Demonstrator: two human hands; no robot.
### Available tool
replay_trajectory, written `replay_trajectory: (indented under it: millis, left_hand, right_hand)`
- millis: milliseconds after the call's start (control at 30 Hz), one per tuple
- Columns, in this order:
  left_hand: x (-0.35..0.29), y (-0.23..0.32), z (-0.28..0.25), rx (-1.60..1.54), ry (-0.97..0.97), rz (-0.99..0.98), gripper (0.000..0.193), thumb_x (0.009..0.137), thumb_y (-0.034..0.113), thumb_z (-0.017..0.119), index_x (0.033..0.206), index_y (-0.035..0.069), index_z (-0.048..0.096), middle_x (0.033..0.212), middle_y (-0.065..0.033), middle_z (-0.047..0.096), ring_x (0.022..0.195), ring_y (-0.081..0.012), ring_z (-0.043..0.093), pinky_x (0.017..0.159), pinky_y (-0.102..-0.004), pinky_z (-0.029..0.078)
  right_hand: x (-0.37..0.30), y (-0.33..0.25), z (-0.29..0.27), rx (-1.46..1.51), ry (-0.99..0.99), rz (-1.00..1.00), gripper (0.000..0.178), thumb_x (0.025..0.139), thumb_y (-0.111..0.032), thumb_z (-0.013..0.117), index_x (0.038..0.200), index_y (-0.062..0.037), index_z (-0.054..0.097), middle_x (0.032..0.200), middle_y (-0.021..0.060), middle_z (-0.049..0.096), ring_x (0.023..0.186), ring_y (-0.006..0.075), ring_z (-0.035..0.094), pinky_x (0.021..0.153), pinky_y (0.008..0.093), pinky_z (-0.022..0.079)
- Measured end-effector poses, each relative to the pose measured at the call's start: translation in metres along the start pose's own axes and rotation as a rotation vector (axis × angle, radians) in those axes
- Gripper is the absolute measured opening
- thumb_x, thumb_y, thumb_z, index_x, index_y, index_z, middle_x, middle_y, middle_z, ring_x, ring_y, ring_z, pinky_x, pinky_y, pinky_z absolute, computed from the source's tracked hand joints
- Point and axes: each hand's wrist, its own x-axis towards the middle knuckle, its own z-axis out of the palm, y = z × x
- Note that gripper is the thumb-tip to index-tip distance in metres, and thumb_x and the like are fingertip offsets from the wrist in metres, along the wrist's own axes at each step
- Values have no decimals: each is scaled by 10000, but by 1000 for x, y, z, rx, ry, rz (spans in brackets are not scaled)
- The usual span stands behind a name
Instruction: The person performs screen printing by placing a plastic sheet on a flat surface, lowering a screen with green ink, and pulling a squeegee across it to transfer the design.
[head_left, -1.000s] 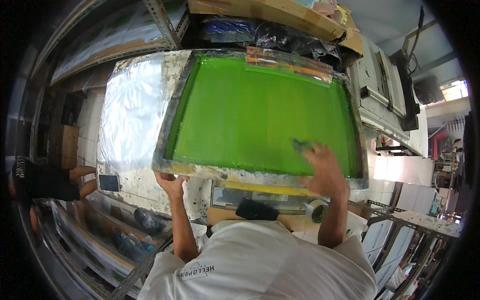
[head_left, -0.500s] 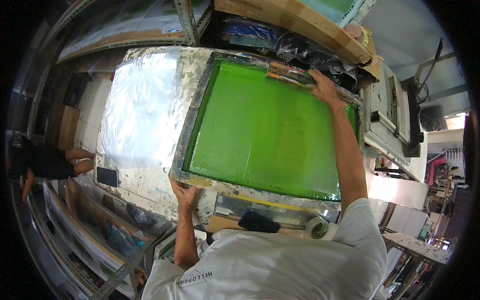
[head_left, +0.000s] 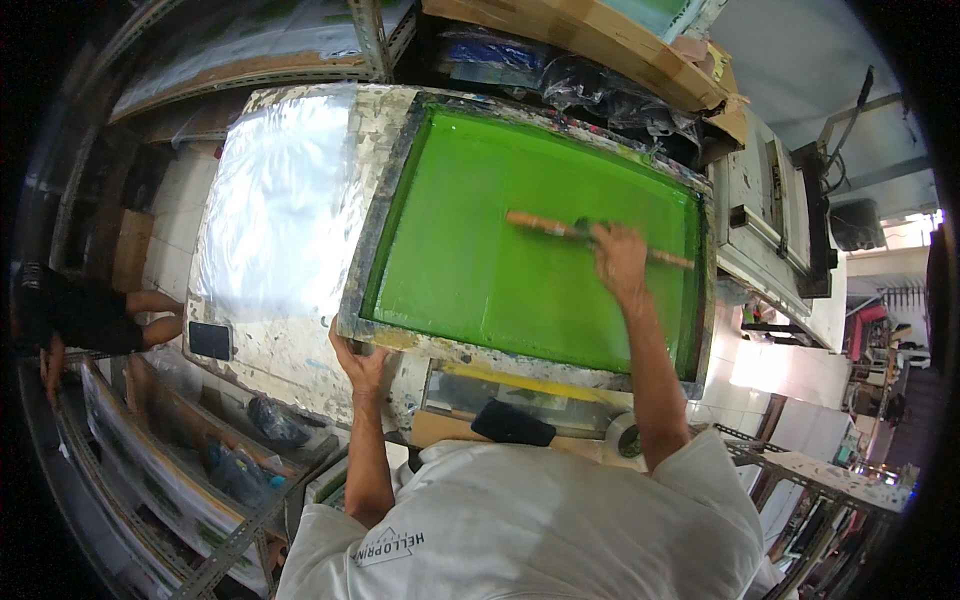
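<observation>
A large printing screen with bright green mesh (head_left: 500, 270) lies in a paint-stained frame (head_left: 372, 245) on a worn work table (head_left: 290, 345). My right hand (head_left: 620, 258) is closed around a long wooden-handled squeegee (head_left: 545, 226) that lies across the upper middle of the mesh. At the frame's near left corner my left hand (head_left: 358, 362) grips the edge. Both forearms come up from my white shirt at the bottom.
A shiny clear plastic sheet (head_left: 280, 200) covers the table left of the frame. A small dark pad (head_left: 210, 340) lies near the table's left edge. A tape roll (head_left: 625, 435) and a black object (head_left: 512, 424) sit below the frame. Another person (head_left: 90, 315) crouches at far left. Shelves surround the table.
My right hand went from the frame's near right edge up to the far edge, took hold of the squeegee, and has now drawn it down onto the mesh. The left hand stayed put.
</observation>
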Motion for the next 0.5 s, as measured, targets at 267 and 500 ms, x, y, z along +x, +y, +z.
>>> replay_trajectory:
  millis: [267,500]
  left_hand:
    - [-1,3,-2,20,-23,29,985,577,212,876,1346,-7,301,1259,-159,464,1130,-275,489,963,-393,404]
    - [10,9,1,84,-7,194,1030,450,385,908,1267,-19,429,1336,-170,424,1219,-313,423,1020,-441,353]
  right_hand:
    - [-112,-93,-82,271,-47,38,235,644,-34,587,878,-38,594,785,195,559,769,384,546,661,461,418]
    - [-103,-64,-66,432,-351,185,460,640,-76,653,1097,-68,600,1128,257,570,1070,416,531,931,502,366]
